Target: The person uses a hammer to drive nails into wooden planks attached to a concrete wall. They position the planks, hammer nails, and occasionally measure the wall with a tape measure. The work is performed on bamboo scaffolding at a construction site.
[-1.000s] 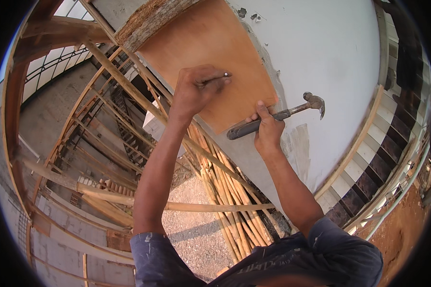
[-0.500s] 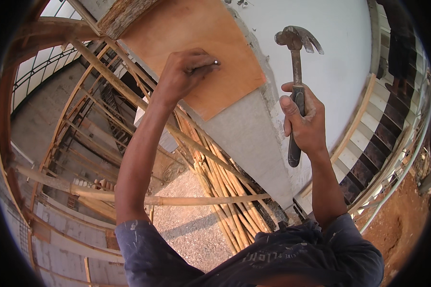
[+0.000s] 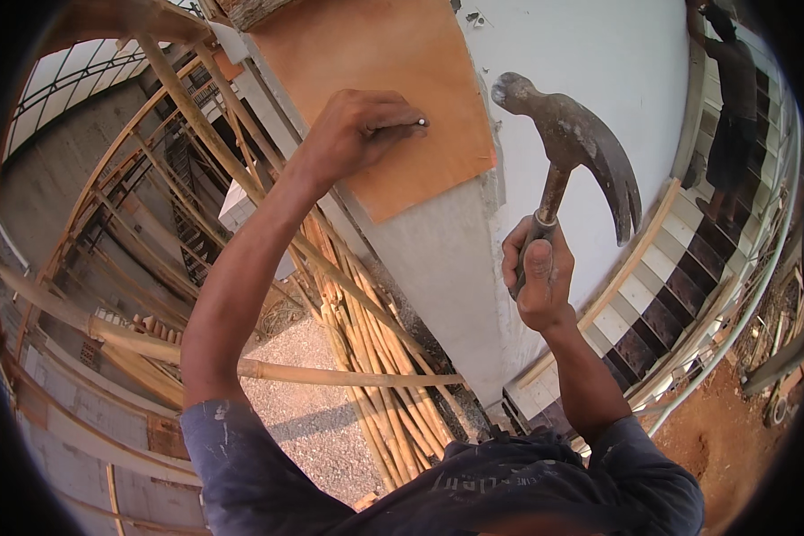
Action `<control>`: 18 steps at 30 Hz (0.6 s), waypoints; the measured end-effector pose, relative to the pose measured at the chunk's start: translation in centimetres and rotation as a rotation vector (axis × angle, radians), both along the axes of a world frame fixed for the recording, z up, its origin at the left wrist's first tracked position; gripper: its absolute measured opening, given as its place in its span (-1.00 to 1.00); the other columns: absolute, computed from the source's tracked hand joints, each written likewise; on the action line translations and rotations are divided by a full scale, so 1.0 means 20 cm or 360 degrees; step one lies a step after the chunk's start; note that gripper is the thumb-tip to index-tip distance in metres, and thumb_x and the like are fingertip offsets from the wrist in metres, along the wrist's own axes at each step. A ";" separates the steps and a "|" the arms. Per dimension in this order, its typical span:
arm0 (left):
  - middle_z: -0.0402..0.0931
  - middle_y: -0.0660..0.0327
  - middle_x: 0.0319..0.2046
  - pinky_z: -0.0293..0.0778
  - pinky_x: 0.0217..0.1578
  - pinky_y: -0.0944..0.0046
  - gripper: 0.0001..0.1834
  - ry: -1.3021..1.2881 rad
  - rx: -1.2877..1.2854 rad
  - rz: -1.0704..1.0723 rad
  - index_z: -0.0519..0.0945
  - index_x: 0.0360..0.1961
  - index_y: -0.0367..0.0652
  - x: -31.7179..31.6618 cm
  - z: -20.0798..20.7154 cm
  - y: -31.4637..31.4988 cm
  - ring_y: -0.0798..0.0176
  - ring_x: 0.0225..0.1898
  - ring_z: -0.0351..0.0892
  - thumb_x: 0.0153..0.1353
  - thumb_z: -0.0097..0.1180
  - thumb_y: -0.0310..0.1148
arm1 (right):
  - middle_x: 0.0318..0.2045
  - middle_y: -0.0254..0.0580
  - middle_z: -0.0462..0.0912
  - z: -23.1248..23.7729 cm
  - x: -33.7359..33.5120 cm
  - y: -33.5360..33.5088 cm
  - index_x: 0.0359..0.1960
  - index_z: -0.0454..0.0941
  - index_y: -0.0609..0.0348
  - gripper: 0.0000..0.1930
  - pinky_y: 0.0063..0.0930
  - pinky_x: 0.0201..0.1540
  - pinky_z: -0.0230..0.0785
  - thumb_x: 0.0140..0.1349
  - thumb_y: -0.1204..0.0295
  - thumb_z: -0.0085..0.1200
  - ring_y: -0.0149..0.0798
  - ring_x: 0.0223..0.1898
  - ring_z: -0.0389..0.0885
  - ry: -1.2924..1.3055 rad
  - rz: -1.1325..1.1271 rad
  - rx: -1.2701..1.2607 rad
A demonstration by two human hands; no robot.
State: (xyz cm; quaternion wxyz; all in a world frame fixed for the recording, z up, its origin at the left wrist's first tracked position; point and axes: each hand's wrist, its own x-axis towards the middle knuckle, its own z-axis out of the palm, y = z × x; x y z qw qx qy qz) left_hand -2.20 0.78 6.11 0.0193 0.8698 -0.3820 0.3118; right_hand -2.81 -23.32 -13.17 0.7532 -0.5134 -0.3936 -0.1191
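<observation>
My left hand (image 3: 363,130) is pinched on a nail (image 3: 422,122); only its small shiny head shows past the fingertips. Behind that hand is a thin orange-brown sheet (image 3: 447,67), its lower corner overlapping a grey plastered strip. My right hand (image 3: 543,275) grips a claw hammer (image 3: 567,129) by its dark handle, thumb lying along it. The worn steel head is up, claw toward the right and striking face toward the left, apart from the nail.
A white wall surface (image 3: 634,54) spreads beyond the hammer. Bamboo poles (image 3: 393,393) lie bundled below, and pole scaffolding (image 3: 183,107) stands at left. Another person (image 3: 732,98) is at the far right, near black and white tiles (image 3: 661,286).
The hammer has risen toward me and tipped, its claw swinging round to the right. My left hand stays pinched on the nail by the sheet. More of the other person shows.
</observation>
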 end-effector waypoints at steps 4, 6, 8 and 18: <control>0.68 0.13 -0.33 0.57 -0.35 0.19 -0.83 -0.0053 0.0069 0.0032 0.73 -0.25 -0.22 0.00 -0.02 0.01 0.09 -0.35 0.67 0.08 0.33 -0.52 | -0.59 -0.41 0.34 0.06 -0.05 0.03 -0.34 0.31 0.18 -0.36 -0.64 -0.59 0.14 0.41 -0.26 -0.29 -0.57 -0.63 0.28 -0.0013 -0.0072 -0.0063; 0.67 0.15 -0.35 0.57 -0.35 0.18 -0.82 -0.0085 0.0148 0.0046 0.74 -0.25 -0.19 0.00 -0.02 0.02 0.10 -0.34 0.66 0.07 0.34 -0.52 | -0.61 -0.42 0.33 0.04 -0.04 0.06 -0.34 0.31 0.18 -0.37 -0.63 -0.59 0.13 0.42 -0.24 -0.28 -0.57 -0.63 0.27 -0.0081 -0.0097 -0.0081; 0.65 0.20 -0.38 0.55 -0.36 0.16 -0.83 -0.0113 0.0171 0.0037 0.74 -0.27 -0.14 0.01 -0.03 0.02 0.11 -0.35 0.64 0.07 0.34 -0.48 | -0.62 -0.44 0.32 0.00 -0.02 0.09 -0.34 0.31 0.18 -0.39 -0.63 -0.59 0.11 0.42 -0.22 -0.25 -0.58 -0.62 0.26 -0.0113 -0.0154 -0.0138; 0.65 0.23 -0.30 0.57 -0.31 0.17 -0.77 -0.0173 0.0245 0.0076 0.74 -0.24 -0.12 0.02 -0.04 0.04 0.12 -0.28 0.64 0.01 0.34 -0.52 | -0.62 -0.39 0.36 -0.06 0.00 0.09 -0.37 0.32 0.20 -0.47 -0.53 -0.52 0.12 0.46 -0.09 -0.14 -0.51 -0.59 0.27 -0.0007 -0.0003 0.0140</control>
